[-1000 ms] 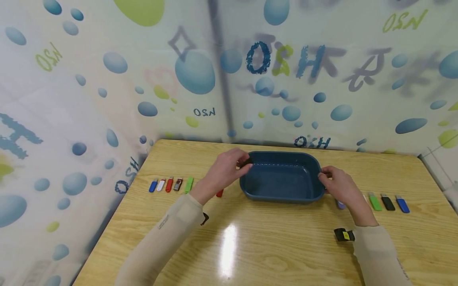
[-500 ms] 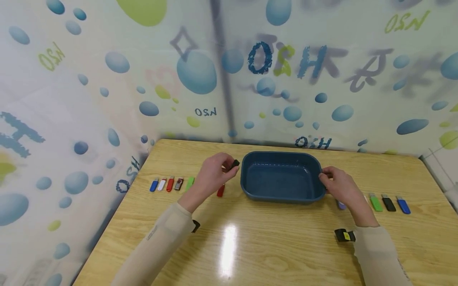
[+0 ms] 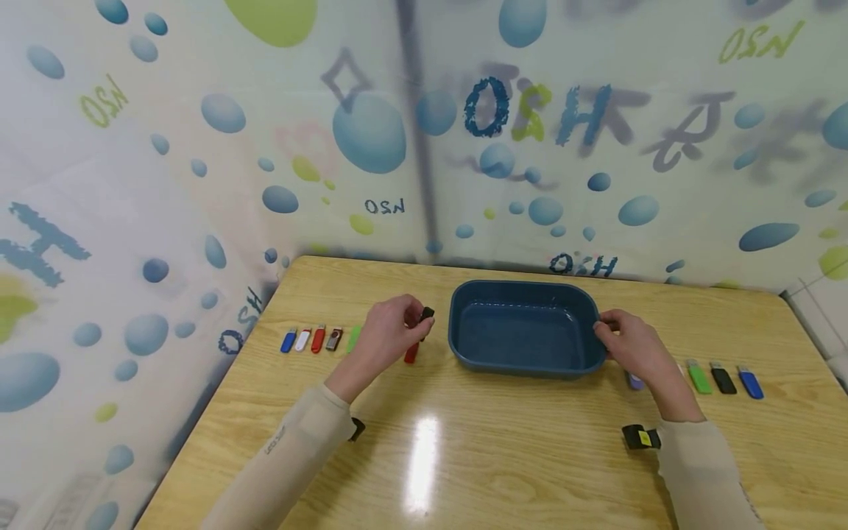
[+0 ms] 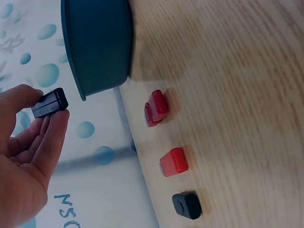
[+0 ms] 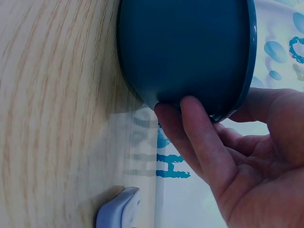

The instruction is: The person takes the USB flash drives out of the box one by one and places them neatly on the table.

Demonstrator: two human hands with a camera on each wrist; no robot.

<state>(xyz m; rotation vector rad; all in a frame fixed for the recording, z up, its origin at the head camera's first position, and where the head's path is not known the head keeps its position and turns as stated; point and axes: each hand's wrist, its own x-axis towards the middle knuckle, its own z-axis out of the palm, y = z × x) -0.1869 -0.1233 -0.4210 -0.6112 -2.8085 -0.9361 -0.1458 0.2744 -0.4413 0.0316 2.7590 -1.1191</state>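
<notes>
My left hand pinches a black USB stick between thumb and fingertips, held above the table just left of the dark blue bin. Below that hand lies a red USB stick. The left wrist view shows another red stick and a black one farther along the row. My right hand grips the bin's right end, thumb at the rim and fingers against the outer wall. No USB stick shows inside the bin.
Left on the wooden table lie blue, white, red, dark swivel and green USB sticks. Rightward are purple, green, black and blue ones. A patterned curtain hangs behind.
My left hand has moved left and slightly nearer, from the bin's left rim to beside it, carrying the black USB stick. My right hand keeps its hold on the bin.
</notes>
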